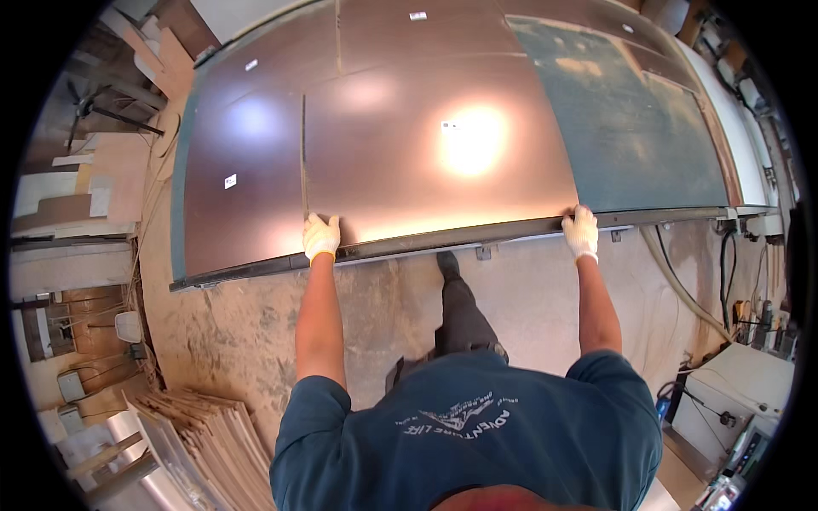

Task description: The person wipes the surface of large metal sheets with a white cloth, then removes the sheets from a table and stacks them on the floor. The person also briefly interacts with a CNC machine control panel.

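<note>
1. Head view: from where I stand, a person leans over a wide counter [613,166] with a large, glossy brown middle panel [383,162] lying flat on it, directly ahead of and between the two hands.
2. The gloved left hand [321,235] is at the panel's near left corner, and the gloved right hand [581,232] at its near right corner. They are spread wide apart, fingers bent over the near edge. I cannot tell whether thumbs are hooked beneath, so how firm the hold is stays unclear.
3. Already done, by the look of it: the sheet material is divided. A narrow gap [303,153] runs away from the left hand, parting the middle panel from a left panel [230,217]. Beyond both hands, a seam sets off a far panel [409,34].
4. Ahead and to the right of the right hand, the counter's blue-green surface shows bare, dusted with pale sawdust [579,66]; a piece may have been cleared from there.
5. Left to do, I judge: the middle panel is not yet off the counter. It lies against the dark rail [477,228] just below the hands, and the left and far panels remain too.
</note>
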Tool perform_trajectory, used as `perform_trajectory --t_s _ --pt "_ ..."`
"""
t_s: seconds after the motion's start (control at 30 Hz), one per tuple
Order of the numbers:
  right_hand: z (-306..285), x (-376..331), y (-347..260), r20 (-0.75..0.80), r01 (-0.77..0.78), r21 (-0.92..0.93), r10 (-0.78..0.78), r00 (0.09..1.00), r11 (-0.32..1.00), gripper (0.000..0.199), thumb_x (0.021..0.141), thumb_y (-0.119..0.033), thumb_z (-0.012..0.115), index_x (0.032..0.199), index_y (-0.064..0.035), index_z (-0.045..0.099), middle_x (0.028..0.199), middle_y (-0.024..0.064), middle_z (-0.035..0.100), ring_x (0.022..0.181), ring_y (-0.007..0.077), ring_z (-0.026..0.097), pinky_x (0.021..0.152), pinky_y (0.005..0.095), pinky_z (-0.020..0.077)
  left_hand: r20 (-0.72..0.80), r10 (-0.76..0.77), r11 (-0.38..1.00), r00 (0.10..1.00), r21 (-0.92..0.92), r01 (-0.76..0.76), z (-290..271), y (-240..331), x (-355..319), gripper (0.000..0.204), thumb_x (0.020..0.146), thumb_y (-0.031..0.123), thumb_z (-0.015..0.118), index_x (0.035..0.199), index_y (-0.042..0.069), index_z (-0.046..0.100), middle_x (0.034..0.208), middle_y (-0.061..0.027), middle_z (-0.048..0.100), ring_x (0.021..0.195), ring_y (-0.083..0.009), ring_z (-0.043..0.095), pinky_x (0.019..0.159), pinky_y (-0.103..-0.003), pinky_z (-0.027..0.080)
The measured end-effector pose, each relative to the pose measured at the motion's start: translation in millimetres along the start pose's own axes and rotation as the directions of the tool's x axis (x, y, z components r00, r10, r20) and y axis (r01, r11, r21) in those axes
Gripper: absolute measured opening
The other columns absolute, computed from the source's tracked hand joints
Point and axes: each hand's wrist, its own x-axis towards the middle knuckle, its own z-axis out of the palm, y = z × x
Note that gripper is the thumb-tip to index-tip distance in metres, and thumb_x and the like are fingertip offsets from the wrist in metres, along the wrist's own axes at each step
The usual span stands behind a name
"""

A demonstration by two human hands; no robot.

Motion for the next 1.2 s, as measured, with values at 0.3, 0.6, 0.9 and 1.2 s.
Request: perform_trajectory --t_s 0.3,0.6,0.9,1.2 --pt "11 64 -38 -0.063 -0.331 -0.060 0.328 0.943 0.942 0.048 0.086 -0.034 0.064 0.120 -0.0002 0.059 0.117 0.0276 0.065 0.112 0.0463 0.059 0.099 0.0516 0.0476 0.016 -0.303 0.944 0.953 -0.136 0.302 -3 9 2 0.072 0.087 0.050 0.062 0.138 0.000 0.050 0.127 -0.0263 0.064 0.119 -0.0445 0.060 0.103 -0.049 0.046" --pt "-23 92 -19 0.116 -0.377 0.017 0.373 0.921 0.926 0.044 0.084 -0.036 0.062 0.106 0.0021 0.067 0.113 0.0294 0.066 0.112 0.0446 0.061 0.099 0.0511 0.0474 0.029 -0.345 0.890 0.938 -0.307 0.337 -25 24 6 0.069 0.089 0.055 0.060 0.125 -0.004 0.062 0.118 -0.0244 0.069 0.111 -0.0410 0.065 0.098 -0.044 0.048" --pt "-41 5 52 0.160 -0.428 0.033 0.418 0.894 0.903 0.051 0.089 -0.043 0.062 0.118 -0.0001 0.067 0.121 0.0273 0.065 0.114 0.0441 0.061 0.100 0.0506 0.0469 0.021 -0.337 0.915 0.941 -0.228 0.332 -33 10 -96 0.067 0.088 0.060 0.061 0.115 -0.001 0.067 0.112 -0.0266 0.071 0.109 -0.0434 0.066 0.096 -0.047 0.049" --pt "9 -74 296 0.664 -0.730 0.672 0.336 0.668 0.123 0.069 0.100 -0.065 0.044 0.129 -0.0064 0.066 0.116 0.0075 0.069 0.111 0.0245 0.061 0.100 0.0340 0.0449 0.533 -0.172 0.442 0.828 -0.710 0.548 59 -45 -158 0.089 0.091 0.070 0.054 0.133 -0.008 0.060 0.135 -0.0192 0.063 0.125 -0.0291 0.058 0.108 -0.036 0.040"
